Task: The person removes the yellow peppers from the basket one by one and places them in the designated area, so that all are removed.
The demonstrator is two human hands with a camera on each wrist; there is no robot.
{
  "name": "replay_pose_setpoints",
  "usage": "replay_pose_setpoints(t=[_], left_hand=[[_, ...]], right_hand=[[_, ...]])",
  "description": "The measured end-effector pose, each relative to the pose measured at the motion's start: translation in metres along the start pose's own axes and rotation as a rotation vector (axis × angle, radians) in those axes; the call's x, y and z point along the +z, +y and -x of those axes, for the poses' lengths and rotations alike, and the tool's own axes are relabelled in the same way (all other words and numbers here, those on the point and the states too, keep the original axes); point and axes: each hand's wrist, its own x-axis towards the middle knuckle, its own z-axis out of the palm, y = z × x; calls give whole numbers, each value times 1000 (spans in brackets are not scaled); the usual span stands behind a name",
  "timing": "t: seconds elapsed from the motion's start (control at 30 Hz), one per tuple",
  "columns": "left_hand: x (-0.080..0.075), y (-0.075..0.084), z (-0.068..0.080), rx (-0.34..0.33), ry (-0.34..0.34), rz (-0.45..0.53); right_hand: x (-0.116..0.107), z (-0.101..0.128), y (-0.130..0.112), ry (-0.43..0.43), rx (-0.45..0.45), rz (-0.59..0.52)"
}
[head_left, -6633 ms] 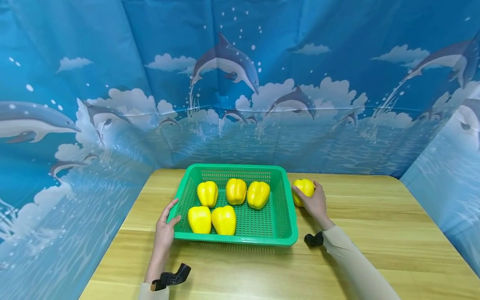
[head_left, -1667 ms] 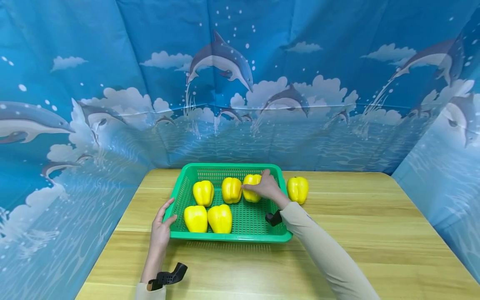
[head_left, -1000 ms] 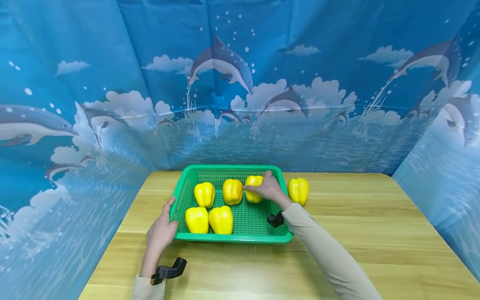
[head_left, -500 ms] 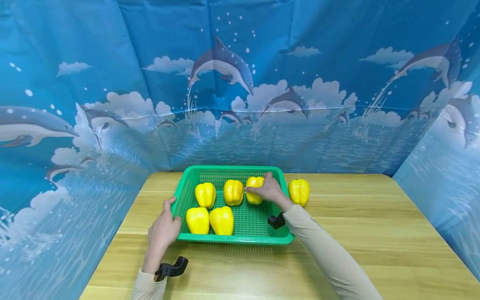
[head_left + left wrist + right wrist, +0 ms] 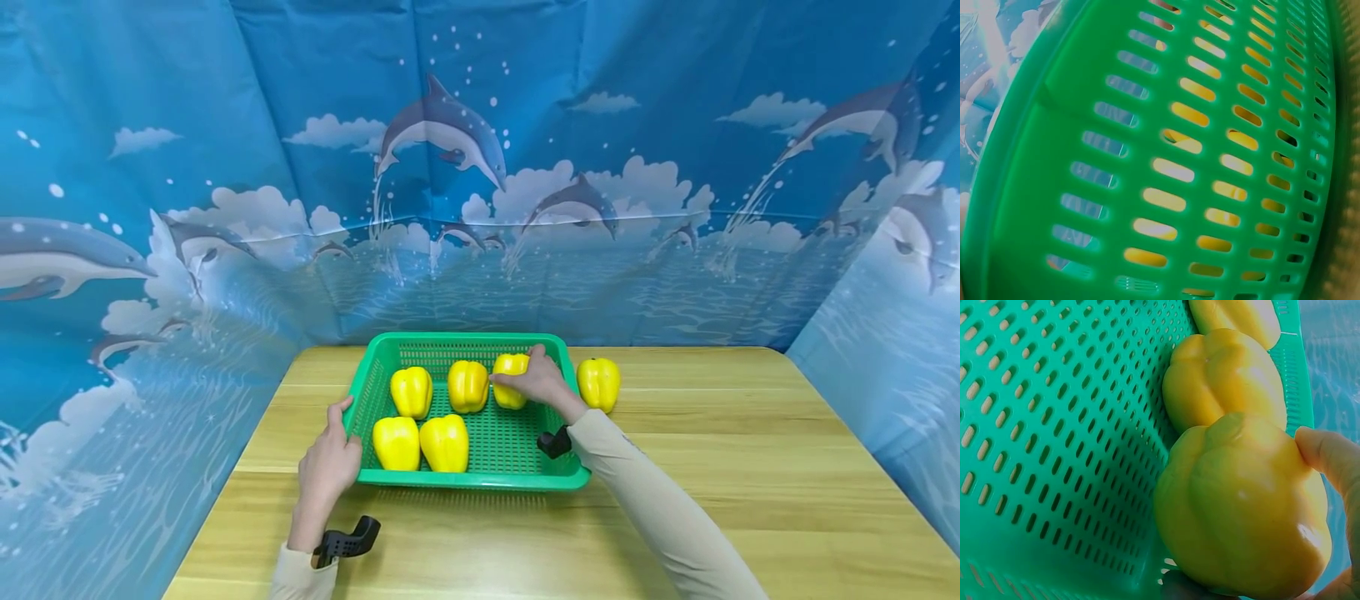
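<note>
A green mesh basket (image 5: 558,433) stands on the wooden table with several yellow bell peppers in it. My right hand (image 5: 527,380) reaches into the back right corner and grips one pepper (image 5: 507,367), (image 5: 1241,512); its thumb (image 5: 1329,456) presses the pepper's side. Two more peppers (image 5: 468,385), (image 5: 411,392) stand in the back row and two (image 5: 397,442), (image 5: 446,442) in the front. My left hand (image 5: 336,446) holds the basket's front left rim, and the left wrist view shows only the basket wall (image 5: 1147,156) close up.
Another yellow pepper (image 5: 598,384) stands on the table (image 5: 750,467) just right of the basket. Blue dolphin-print cloth walls (image 5: 480,208) close off the back and both sides. Bare wood lies to the right and in front.
My right hand left the pepper on the table and took hold of the back right pepper in the basket. My left hand slid from resting on the rim to gripping its corner.
</note>
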Motion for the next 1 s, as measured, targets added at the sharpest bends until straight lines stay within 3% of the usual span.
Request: replay_pose_setpoints(t=[0.4, 1.0], left_hand=[[2, 0, 2, 12, 25, -7], [2, 0, 1, 16, 41, -13]], right_hand=[[-6, 8, -2, 0, -40, -83], [-38, 19, -5, 38, -105, -197]])
